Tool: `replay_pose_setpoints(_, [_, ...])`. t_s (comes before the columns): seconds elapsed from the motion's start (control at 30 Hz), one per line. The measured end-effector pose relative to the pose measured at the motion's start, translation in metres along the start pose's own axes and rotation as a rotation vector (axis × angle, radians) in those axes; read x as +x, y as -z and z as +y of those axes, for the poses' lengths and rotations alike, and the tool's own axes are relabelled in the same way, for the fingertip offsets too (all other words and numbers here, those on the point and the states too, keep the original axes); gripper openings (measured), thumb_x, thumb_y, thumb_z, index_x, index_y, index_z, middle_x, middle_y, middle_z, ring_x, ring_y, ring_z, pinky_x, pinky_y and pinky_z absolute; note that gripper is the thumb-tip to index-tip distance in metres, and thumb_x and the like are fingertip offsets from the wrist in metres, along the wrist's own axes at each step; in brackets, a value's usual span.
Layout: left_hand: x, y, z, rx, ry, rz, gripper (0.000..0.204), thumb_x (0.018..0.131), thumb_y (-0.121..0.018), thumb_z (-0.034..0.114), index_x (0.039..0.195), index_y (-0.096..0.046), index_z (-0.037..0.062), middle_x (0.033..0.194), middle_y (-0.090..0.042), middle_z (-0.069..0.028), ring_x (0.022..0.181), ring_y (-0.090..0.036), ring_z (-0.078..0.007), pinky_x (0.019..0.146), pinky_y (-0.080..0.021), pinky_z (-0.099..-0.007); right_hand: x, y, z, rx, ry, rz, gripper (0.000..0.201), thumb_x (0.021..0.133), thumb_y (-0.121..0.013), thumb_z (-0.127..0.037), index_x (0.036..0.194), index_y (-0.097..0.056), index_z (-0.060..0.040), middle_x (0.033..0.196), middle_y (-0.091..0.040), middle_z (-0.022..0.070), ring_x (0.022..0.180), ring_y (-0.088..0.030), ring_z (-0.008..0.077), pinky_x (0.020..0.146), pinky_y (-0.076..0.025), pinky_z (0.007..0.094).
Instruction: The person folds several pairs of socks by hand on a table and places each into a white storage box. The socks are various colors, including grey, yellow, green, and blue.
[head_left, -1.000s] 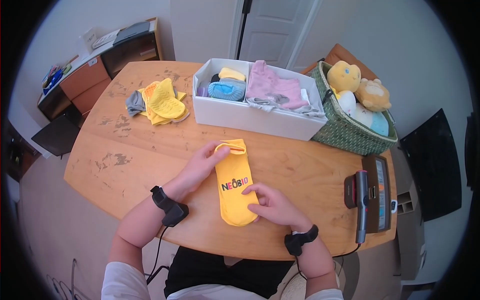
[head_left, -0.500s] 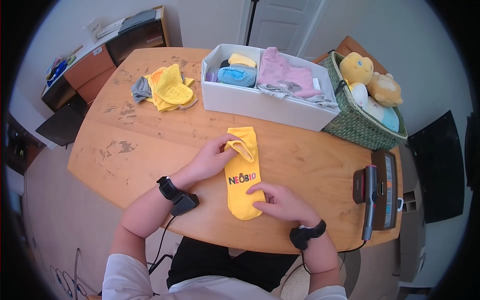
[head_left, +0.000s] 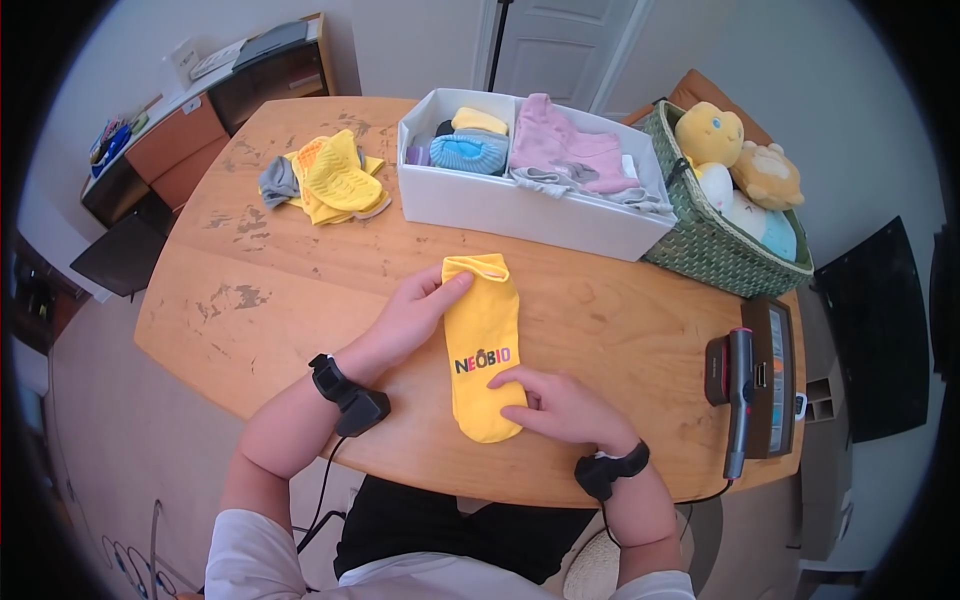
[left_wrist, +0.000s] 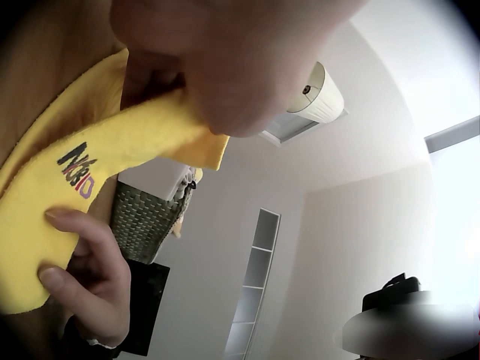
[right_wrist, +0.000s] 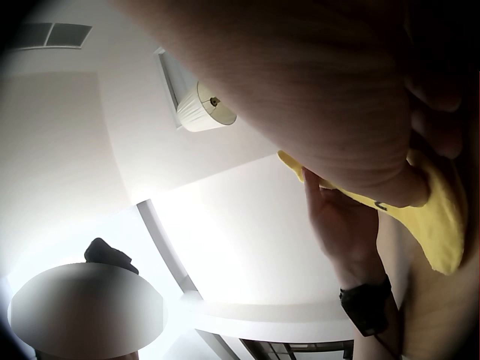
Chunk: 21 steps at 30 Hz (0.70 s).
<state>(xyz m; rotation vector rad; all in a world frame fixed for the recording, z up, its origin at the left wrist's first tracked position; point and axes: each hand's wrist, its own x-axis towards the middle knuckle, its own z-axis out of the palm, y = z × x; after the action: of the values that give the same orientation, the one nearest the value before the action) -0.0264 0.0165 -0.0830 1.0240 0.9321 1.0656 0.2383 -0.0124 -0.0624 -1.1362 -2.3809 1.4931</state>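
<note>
A yellow sock (head_left: 480, 325) with NEOBIO lettering lies lengthwise in front of the person, toe towards the body. The left hand (head_left: 412, 312) pinches its cuff, thumb on top and the other fingers behind the fabric. In the left wrist view, the cuff end is raised above the rest. The right hand (head_left: 570, 405) rests at the toe part's right edge, with index fingertip and thumb apart on the upper face of the sock (left_wrist: 34, 240). Its remaining fingers are tucked beneath the palm. At the back left lies a pile of yellow socks (head_left: 338, 185) beside a grey bundle (head_left: 279, 182).
A white divided box (head_left: 525, 222) holds rolled socks and pink and grey clothes at the back. Right of it, a green woven basket (head_left: 725, 258) contains plush toys. A dark stick-shaped device (head_left: 738, 410) with a cable stands by a brown case (head_left: 776, 430) near the right edge.
Half a second ago the cuff was folded down over the sock; now it is back up, in the left hand's pinch. The right hand stays at the toe. The head view has shifted slightly.
</note>
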Motion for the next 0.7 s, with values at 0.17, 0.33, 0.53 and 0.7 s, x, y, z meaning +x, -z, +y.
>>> replay_pose_setpoints(0.17, [-0.001,0.004,-0.001,0.015,0.071,0.041,0.046,0.111,-0.049,0.042,0.132,-0.065,0.0033,0.123,-0.071,-0.0045,0.112,-0.065,-0.0102,0.096,-0.050,-0.0274,0.000,0.000,0.000,0.020,0.008,0.027,0.036,0.095,-0.072,-0.023,0.129,-0.066,-0.0159,0.070,-0.056,0.0035,0.062,-0.056,0.0163,0.061,-0.045,0.0326])
replay_pose_setpoints(0.33, [-0.004,-0.007,0.008,-0.334,-0.021,0.031,0.057,0.112,-0.041,0.051,0.126,-0.067,0.0025,0.119,-0.070,-0.0061,0.111,-0.065,-0.0162,0.097,-0.051,-0.0324,0.008,-0.019,0.017,0.506,0.064,0.181,0.067,0.097,-0.072,-0.012,0.154,-0.036,-0.0082,0.081,-0.061,0.0002,0.071,-0.058,0.0095,0.067,-0.048,0.0269])
replay_pose_setpoints(0.53, [-0.008,0.007,0.009,-0.337,-0.063,-0.213,0.047,0.110,-0.050,0.042,0.116,-0.070,0.0005,0.122,-0.069,-0.0081,0.115,-0.065,-0.0197,0.103,-0.051,-0.0369,0.010,-0.004,0.013,0.409,-0.023,0.382,0.077,0.096,-0.073,-0.015,0.157,-0.027,-0.0032,0.079,-0.058,-0.0007,0.069,-0.054,0.0072,0.066,-0.046,0.0237])
replay_pose_setpoints(0.7, [-0.012,-0.003,0.011,-0.005,-0.096,-0.124,0.029,0.095,-0.072,-0.001,0.123,-0.068,0.0022,0.125,-0.069,-0.0054,0.111,-0.066,-0.0126,0.097,-0.055,-0.0278,0.012,-0.007,0.017,0.304,-0.004,0.315,0.067,0.096,-0.074,-0.016,0.151,-0.039,-0.0016,0.078,-0.056,-0.0007,0.068,-0.052,0.0076,0.064,-0.045,0.0249])
